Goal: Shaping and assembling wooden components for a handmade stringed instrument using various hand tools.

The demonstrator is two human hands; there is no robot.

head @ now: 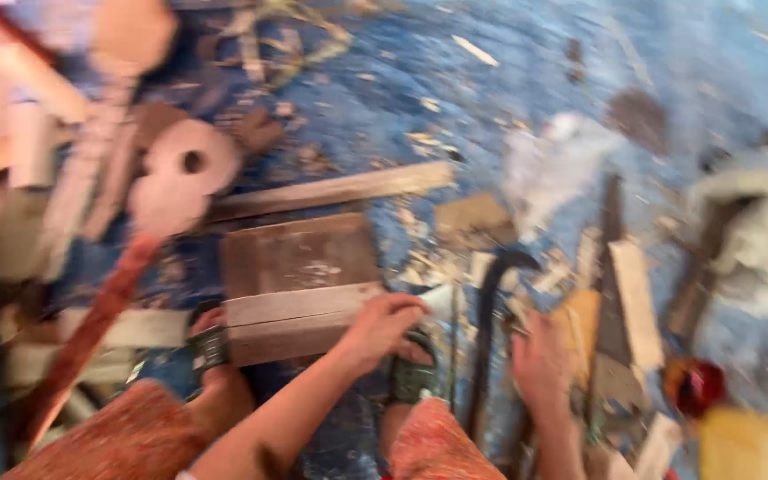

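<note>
Blue floor covering (455,98) strewn with pale wood chips (475,50)

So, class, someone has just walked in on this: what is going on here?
A person sits on a blue floor strewn with wood chips and offcuts. The left hand rests on the end of a wooden block lying by their sandalled feet. The right hand reaches down among tools beside a dark curved bar; blur hides whether it grips anything. A flat plank and a wooden piece with a hole lie beyond the block.
</note>
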